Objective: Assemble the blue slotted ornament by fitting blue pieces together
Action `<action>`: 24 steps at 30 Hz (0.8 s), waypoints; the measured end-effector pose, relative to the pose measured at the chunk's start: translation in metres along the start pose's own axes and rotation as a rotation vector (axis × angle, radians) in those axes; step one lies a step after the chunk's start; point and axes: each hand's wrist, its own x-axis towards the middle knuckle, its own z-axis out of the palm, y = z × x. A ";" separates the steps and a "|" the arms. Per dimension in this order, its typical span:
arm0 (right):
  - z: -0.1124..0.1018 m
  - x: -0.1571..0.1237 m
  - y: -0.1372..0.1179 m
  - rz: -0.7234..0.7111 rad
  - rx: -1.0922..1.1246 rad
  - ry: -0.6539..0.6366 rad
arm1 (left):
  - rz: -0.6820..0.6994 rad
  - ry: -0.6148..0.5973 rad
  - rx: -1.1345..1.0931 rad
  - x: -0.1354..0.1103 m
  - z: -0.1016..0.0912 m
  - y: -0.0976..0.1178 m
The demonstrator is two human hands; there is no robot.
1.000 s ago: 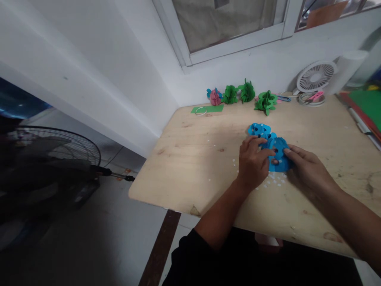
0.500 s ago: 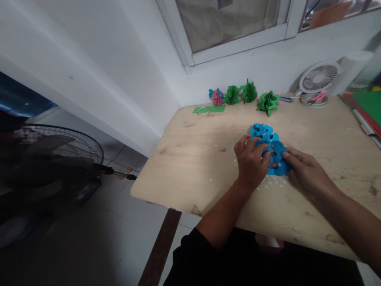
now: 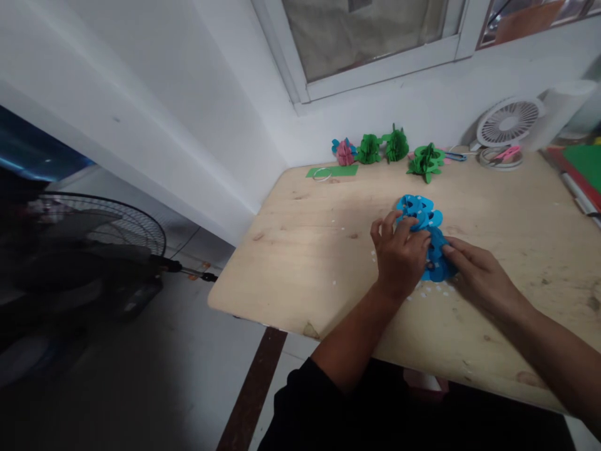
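Blue cut-out foam pieces (image 3: pixel 436 257) lie on the wooden table (image 3: pixel 300 257), with a second cluster of blue pieces (image 3: pixel 416 207) just behind them. My left hand (image 3: pixel 400 257) curls its fingers over the near blue piece from the left. From the right, my right hand (image 3: pixel 479 275) pinches that piece's edge with fingers together. Small white punched-out scraps (image 3: pixel 434 289) are scattered under and around both hands.
Green folded foam figures (image 3: pixel 397 145) and a pink-blue one (image 3: pixel 344 152) stand along the back wall, beside a green sheet (image 3: pixel 332 170). A small white fan (image 3: pixel 506 122), a tape roll (image 3: pixel 500 156) and coloured sheets (image 3: pixel 585 166) are at back right. A floor fan (image 3: pixel 94 238) stands left.
My left hand has shifted slightly right and closed further over the blue piece, covering more of it. My right hand stays on the piece's right edge.
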 end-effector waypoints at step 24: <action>0.004 -0.005 -0.006 -0.063 -0.227 -0.007 | 0.059 0.070 0.083 -0.001 0.002 0.001</action>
